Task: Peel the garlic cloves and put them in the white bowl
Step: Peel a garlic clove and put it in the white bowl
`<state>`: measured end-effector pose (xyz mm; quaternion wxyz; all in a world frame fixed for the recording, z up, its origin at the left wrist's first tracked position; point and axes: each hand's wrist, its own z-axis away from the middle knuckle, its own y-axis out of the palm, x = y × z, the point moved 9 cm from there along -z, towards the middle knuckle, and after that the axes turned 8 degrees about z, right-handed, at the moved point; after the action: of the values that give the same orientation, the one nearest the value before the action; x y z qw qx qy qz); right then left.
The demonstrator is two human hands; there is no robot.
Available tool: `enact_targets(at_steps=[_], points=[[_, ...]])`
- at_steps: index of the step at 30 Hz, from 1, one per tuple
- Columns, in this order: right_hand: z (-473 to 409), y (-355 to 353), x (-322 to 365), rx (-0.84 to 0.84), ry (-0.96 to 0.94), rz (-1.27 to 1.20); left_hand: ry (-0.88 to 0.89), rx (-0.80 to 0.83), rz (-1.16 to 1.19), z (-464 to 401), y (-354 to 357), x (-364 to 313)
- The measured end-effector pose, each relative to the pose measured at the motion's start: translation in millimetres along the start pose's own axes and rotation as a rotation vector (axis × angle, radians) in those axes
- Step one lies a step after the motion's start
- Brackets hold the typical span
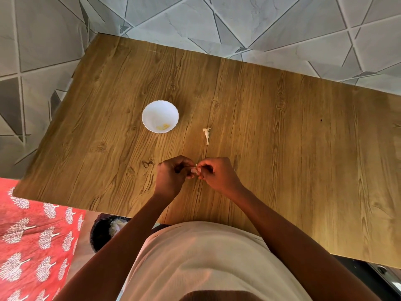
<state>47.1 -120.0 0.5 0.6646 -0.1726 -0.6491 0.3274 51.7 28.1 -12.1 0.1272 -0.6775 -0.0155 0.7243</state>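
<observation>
Wooden counter (271, 131) carries the white bowl (160, 116) at easy reach on my left, already with a few peeled cloves (163, 126) inside, and a scrap of dry skin (206, 134) lies apart so it does not mix. Just above the counter, my left hand (172, 175) and right hand (213, 173) pinch one small garlic clove (196, 170) between the fingertips, close together, to pull its skin off.

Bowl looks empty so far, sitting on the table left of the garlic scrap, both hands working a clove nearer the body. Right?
Not empty: the head view shows the bowl already holding a couple of peeled cloves. The rest stands.
</observation>
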Motion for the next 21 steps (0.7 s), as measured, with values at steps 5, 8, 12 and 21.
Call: enact_targets(at_steps=[5, 8, 12, 21], points=[[1, 2, 0, -0.018, 0.001, 0.011, -0.027, -0.009, 0.015, 0, 1, 2], [1, 3, -1, -0.035, 0.016, 0.019, -0.035, -0.01, 0.022, -1, 1, 3], [1, 5, -15, -0.046, 0.177, -0.168, -0.067, -0.02, 0.072, -2, -2, 6], [6, 4, -21, -0.016, 0.237, -0.318, -0.082, -0.028, 0.046, -1, -3, 7]])
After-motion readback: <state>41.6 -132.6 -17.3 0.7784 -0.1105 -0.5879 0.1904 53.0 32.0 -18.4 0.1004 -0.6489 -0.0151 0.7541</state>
